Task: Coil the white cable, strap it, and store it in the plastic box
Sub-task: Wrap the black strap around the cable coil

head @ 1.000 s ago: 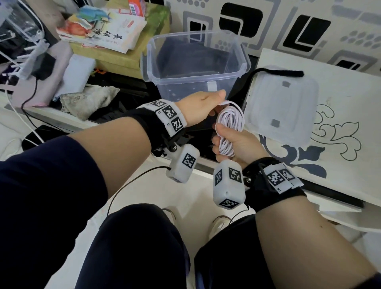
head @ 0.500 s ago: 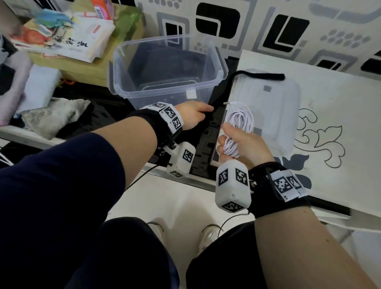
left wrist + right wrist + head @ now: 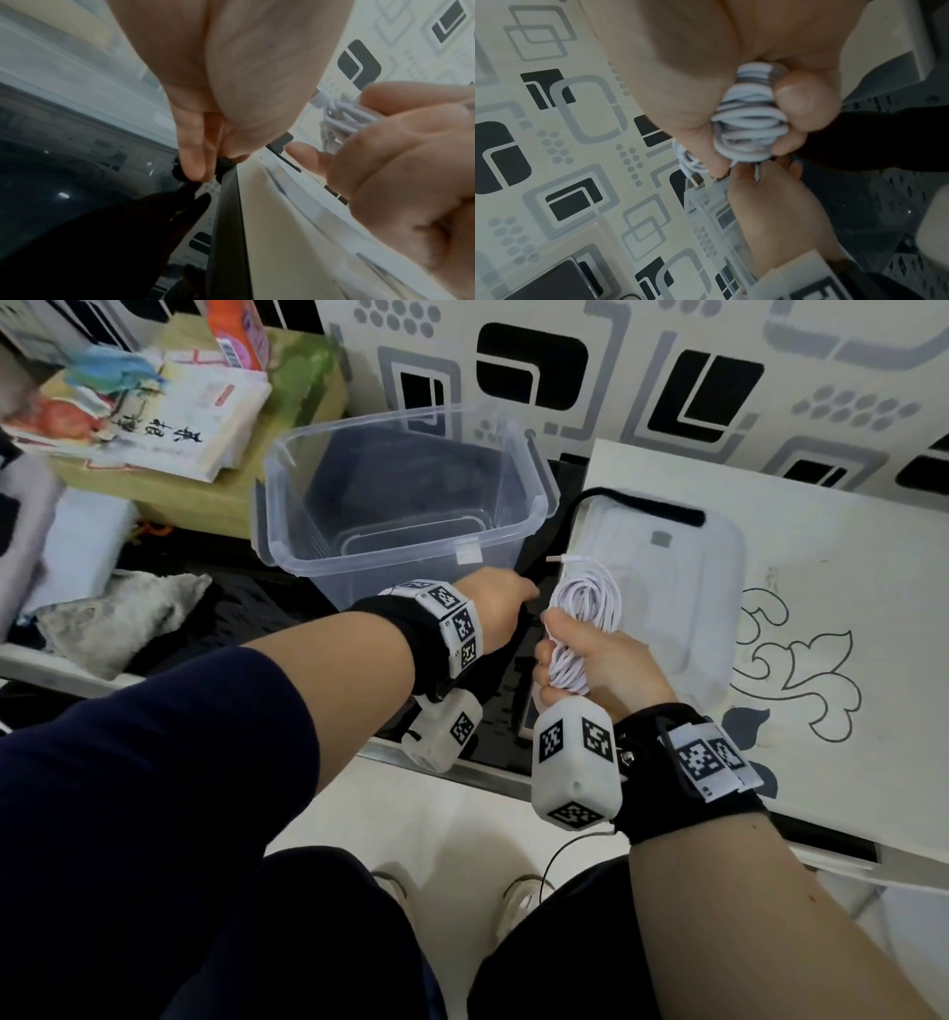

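My right hand (image 3: 567,660) grips the coiled white cable (image 3: 585,603) upright in its fist, one plug end sticking out at the top. The right wrist view shows the loops (image 3: 749,125) squeezed between thumb and fingers (image 3: 805,105). My left hand (image 3: 516,603) reaches just left of the coil, in front of the clear plastic box (image 3: 390,557). In the left wrist view its fingertips (image 3: 195,166) pinch the black end of the strap (image 3: 225,162). The black strap (image 3: 647,508) runs across the top of the box lid (image 3: 693,618) and curves down toward that hand.
The open box stands on a dark surface against a patterned wall. Books (image 3: 154,418) on a carton lie to its left, a grey cloth (image 3: 118,613) below them. A white ornamented board (image 3: 847,588) carries the lid. My shoes (image 3: 518,901) are on the pale floor.
My left hand has let go of the coil's top and moved down and forward to the black strap's end. The right hand keeps its grip on the coil.
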